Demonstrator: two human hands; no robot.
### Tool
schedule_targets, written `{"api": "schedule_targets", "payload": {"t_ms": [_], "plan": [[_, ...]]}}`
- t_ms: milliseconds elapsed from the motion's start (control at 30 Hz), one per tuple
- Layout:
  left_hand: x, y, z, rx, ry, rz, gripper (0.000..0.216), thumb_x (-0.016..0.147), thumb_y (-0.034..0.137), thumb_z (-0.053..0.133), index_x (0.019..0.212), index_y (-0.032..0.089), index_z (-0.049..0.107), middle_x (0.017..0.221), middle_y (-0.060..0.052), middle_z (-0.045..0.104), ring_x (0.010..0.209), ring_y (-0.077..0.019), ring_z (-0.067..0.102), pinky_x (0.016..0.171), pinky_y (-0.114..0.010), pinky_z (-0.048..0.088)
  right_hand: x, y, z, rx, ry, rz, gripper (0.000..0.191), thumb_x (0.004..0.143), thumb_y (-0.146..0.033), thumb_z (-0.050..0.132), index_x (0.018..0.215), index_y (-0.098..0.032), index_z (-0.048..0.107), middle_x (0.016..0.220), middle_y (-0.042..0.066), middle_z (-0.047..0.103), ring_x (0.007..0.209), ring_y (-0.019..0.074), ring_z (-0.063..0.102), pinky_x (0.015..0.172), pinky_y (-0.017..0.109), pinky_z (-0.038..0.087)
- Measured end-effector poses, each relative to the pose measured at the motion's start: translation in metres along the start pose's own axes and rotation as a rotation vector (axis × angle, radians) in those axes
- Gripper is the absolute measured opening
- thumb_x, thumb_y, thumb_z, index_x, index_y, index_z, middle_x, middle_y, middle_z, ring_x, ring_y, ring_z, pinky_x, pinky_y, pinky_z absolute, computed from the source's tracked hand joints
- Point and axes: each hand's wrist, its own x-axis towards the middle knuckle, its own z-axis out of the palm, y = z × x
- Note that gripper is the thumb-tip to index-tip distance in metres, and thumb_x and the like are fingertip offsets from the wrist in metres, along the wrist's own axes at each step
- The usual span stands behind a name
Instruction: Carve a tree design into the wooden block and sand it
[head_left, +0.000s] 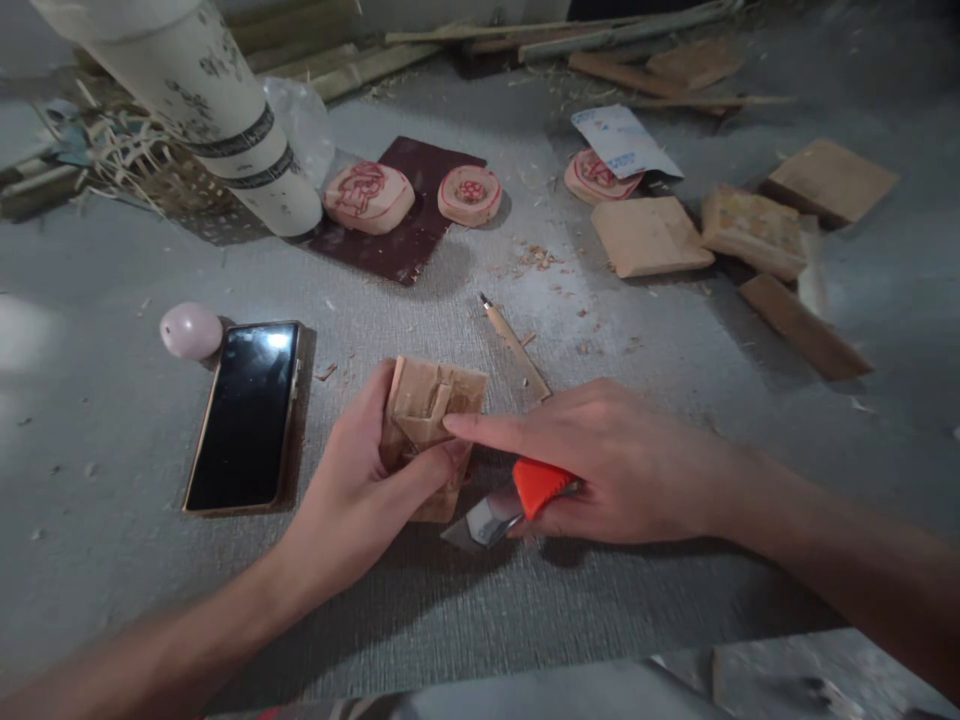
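My left hand (375, 480) grips a carved wooden block (427, 395), its thumb across the front face and the other fingers behind it. Raised and cut shapes show on that face. In my right hand (622, 460) is an orange utility knife (541, 486), its blade pointing left and down, below and right of the block. The right index finger stretches out and its tip touches the carved face. Just beyond that hand lies a thin wooden-handled carving tool (514, 345) with a dark metal tip.
A smartphone (246, 420) and a pale egg-shaped object (190, 331) lie at left. Behind stand a tall patterned cylinder (217, 110), a dark red sheet (409, 250) and round carved pieces (369, 197). Wooden blocks (651, 236) sit at right, with shavings (536, 258) scattered nearby.
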Motion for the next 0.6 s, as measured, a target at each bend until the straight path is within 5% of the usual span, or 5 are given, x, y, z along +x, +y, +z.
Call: {"api": "schedule_targets", "payload": {"t_ms": [600], "plan": [[0.0014, -0.0032, -0.0012, 0.002, 0.001, 0.013, 0.028, 0.093, 0.030, 0.085, 0.109, 0.024, 0.063, 0.094, 0.004, 0.067, 0.080, -0.0129, 0.064, 0.066, -0.022, 0.060, -0.0010, 0.0007, 0.0007, -0.013, -0.006, -0.012, 0.068, 0.110, -0.053, 0.071, 0.171, -0.032, 0.048, 0.102, -0.004, 0.085, 0.078, 0.0195, 0.074, 0.070, 0.034, 0.045]]}}
